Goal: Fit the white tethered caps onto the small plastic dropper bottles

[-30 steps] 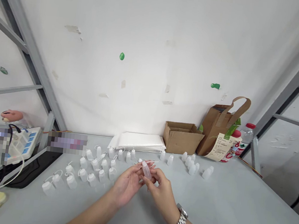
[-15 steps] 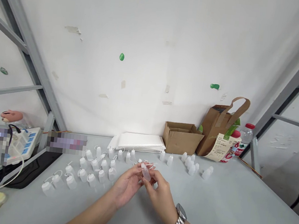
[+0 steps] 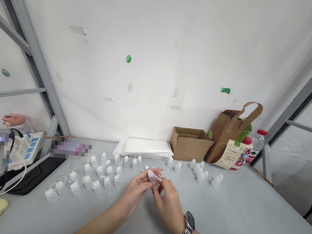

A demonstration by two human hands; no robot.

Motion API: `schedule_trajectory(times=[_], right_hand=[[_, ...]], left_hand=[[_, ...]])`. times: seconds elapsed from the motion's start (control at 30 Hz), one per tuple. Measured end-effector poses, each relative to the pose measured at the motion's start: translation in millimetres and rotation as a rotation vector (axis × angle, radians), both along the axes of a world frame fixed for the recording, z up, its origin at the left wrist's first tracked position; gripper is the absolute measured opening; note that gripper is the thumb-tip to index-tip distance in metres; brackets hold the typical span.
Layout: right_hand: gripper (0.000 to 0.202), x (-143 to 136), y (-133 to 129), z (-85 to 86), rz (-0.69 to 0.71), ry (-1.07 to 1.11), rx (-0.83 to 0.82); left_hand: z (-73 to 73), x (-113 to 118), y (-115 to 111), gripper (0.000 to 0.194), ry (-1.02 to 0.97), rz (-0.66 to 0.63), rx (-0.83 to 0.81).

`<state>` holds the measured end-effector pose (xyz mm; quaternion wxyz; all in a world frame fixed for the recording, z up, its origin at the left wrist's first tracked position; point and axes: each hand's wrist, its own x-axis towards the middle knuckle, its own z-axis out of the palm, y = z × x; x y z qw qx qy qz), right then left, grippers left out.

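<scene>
A small translucent squeeze bottle point(image 3: 152, 177) lies tilted in my left hand point(image 3: 134, 194), whose thumb and fingers are closed round it. My right hand point(image 3: 169, 199), with a watch on its wrist, is pinched close against the bottle's right side. A thin pale part shows at its fingertips, too small to make out. On the table to the left stand several like bottles point(image 3: 87, 181), many with looped strap caps. Just behind my fingers lies a small white piece point(image 3: 146, 167), partly hidden.
More bottles point(image 3: 200, 175) stand in a loose group at right. Along the wall are a stack of white packs point(image 3: 148, 148), an open cardboard box point(image 3: 191, 150), a paper bag point(image 3: 222, 129) and a drink bottle point(image 3: 257, 144). A black tablet-like slab point(image 3: 33, 179) and power strip point(image 3: 31, 151) lie left.
My left thumb has come across onto the bottle. My right thumb has drawn off its lower end, and my right fingers now sit at its right side.
</scene>
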<state>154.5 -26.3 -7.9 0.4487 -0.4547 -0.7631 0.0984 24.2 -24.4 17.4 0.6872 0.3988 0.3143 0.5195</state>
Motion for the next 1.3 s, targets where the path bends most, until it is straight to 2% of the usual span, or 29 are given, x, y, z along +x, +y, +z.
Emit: schedule_trajectory(times=[0.27,0.37,0.43,0.47,0.53,0.63,0.7,0.8,0.9,1.03,1.13,1.3], right_hand=[[0.014,-0.4,-1.4,-0.3,-0.008,-0.038,0.081],[0.014,-0.4,-0.9,0.2,-0.004,0.051,-0.012],[0.017,1.2,2.0,4.0,0.037,0.185,-0.171],[0.021,2.6,4.4,6.8,0.070,0.277,-0.268],[0.030,6.7,10.9,13.0,0.135,0.486,-0.448],[0.037,13.9,21.1,19.9,0.161,0.702,-0.581],[0.038,17.4,25.4,21.5,0.153,0.759,-0.621],[0.038,18.7,26.8,21.2,0.153,0.782,-0.641],[0.037,16.9,24.9,20.6,0.181,0.775,-0.646],[0.037,14.0,22.5,21.2,0.203,0.760,-0.656],[0.037,12.5,21.9,21.4,0.209,0.750,-0.656],[0.036,11.2,20.8,20.7,0.225,0.735,-0.658]], left_hand=[[-2.6,-0.6,2.2,0.032,-0.029,0.003,-0.010],[-1.1,-1.8,3.0,0.035,0.004,-0.008,-0.003],[0.5,-4.0,3.8,0.037,0.108,0.026,0.029],[1.0,-5.5,4.5,0.037,0.208,0.077,0.066],[0.2,-9.0,6.2,0.036,0.543,0.243,0.210],[-6.0,-12.3,8.5,0.030,1.254,0.470,0.496],[-12.1,-12.4,9.1,0.027,1.644,0.480,0.551],[-19.6,-11.1,8.9,0.023,1.968,0.376,0.471],[-20.6,-9.9,7.9,0.025,2.066,0.246,0.393],[-14.8,-8.0,4.9,0.041,2.054,0.122,0.327],[-11.4,-7.5,3.5,0.047,2.024,0.089,0.323],[-11.7,-10.3,6.2,0.044,2.029,0.090,0.381]])
